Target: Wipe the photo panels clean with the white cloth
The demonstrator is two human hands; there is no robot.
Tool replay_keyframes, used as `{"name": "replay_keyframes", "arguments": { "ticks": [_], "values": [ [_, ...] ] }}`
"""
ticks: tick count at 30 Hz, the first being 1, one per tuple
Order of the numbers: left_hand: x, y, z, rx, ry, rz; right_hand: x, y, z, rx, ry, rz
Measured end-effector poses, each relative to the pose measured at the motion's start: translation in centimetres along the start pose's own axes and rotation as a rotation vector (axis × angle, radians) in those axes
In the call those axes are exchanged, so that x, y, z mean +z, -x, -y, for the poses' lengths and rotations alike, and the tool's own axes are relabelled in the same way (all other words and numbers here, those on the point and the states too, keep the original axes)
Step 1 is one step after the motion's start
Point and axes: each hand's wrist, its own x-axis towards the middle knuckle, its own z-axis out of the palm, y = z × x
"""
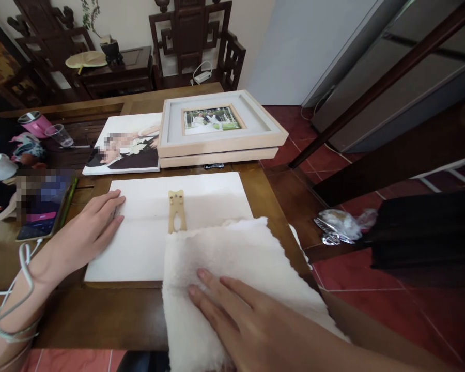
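Your right hand (pixel 248 320) lies open and flat on the fluffy white cloth (pixel 232 258) (it covers the white board (pixel 139 232) partly); your left hand (pixel 87 230) rests open on the board's left edge.

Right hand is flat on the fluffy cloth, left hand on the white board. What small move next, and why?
Probably slide the right hand forward, pushing the cloth up the white board. The cloth covers only the board's near right corner; the left hand braces the left edge. Lift past the small wooden stand.
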Motion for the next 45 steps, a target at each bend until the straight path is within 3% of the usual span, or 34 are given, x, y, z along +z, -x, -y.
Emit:
{"name": "replay_keyframes", "arguments": {
  "ticks": [5, 20, 42, 45],
  "values": [
    [0.04, -0.02, -0.04, -0.016, -0.003, 0.008, -0.06, 0.18, -0.19, -0.072, 0.004, 0.054],
    [0.01, 0.18, 0.05, -0.010, 0.011, 0.012, -0.57, -0.32, -0.45, -0.110, -0.008, 0.134],
    [-0.12, 0.09, -0.11, -0.025, 0.028, 0.037, -0.42, -0.09, 0.21, -0.100, -0.031, 0.107],
    [-0.11, 0.13, -0.12, -0.023, 0.033, 0.036, -0.69, -0.44, -0.22, -0.095, -0.138, 0.190]
  ]
}}
